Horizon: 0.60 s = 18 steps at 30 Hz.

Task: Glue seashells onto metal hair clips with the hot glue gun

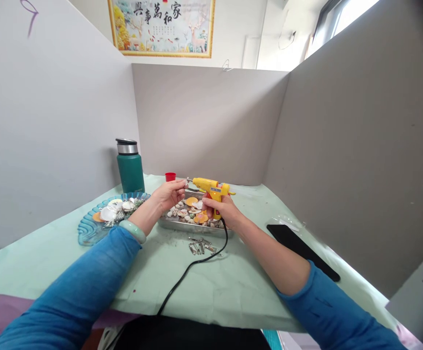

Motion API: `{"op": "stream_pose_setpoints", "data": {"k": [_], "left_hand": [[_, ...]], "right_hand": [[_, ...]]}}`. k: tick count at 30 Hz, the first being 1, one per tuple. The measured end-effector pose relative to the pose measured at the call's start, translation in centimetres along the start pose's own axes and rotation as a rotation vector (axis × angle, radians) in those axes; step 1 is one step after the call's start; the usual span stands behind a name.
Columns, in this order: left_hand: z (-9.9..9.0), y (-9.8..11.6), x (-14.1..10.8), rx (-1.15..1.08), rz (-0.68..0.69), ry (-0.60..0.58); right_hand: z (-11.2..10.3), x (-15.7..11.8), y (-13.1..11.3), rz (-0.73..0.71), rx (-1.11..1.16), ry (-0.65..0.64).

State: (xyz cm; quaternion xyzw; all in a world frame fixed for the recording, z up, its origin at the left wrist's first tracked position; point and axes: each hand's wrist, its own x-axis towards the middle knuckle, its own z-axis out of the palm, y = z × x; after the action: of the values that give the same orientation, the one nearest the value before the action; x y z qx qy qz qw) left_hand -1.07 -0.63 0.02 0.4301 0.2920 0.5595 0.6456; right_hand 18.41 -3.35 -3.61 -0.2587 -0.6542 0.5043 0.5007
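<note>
Yellow and held in the right hand (pixel 226 206), the glue gun (pixel 207 184) pointed over the tray (pixel 184 226) at a white bit (pixel 187 182) the left hand (pixel 166 194) pinched. Gluing seemed underway, needing a gentle squeeze next.

Bright daylight, strongest at upper right: window (pixel 353 17) blown out, adjoining wall (pixel 275 46) bleached near-white. Right partition (pixel 360 126) in dull shade; left partition (pixel 58 126) paler. Back partition (pixel 204 112) cut by a soft diagonal shadow, darker toward lower right. Green bottle (pixel 131 172) casts a faint, soft-edged shadow. Counter (pixel 240 291) fairly evenly lit; small glints on metal clips (pixel 200 247). Wide-angle stretch at the sides, sleeves (pixel 73 291) drawn large. Black vignette, upper right corner. Glue gun (pixel 209 185) reads clearly; small pale piece (pixel 187 183) in left hand (pixel 169 193) soft, indistinct.
</note>
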Motion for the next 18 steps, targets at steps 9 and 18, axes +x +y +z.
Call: {"op": "stream_pose_setpoints", "data": {"k": [9, 18], "left_hand": [[-0.11, 0.19, 0.02, -0.1, -0.048, -0.018], [-0.03, 0.48, -0.38, -0.104, -0.089, -0.055]], "right_hand": [[0.08, 0.01, 0.19, -0.015, -0.041, -0.028], [0.2, 0.06, 0.15, -0.012, -0.062, 0.028]]}}
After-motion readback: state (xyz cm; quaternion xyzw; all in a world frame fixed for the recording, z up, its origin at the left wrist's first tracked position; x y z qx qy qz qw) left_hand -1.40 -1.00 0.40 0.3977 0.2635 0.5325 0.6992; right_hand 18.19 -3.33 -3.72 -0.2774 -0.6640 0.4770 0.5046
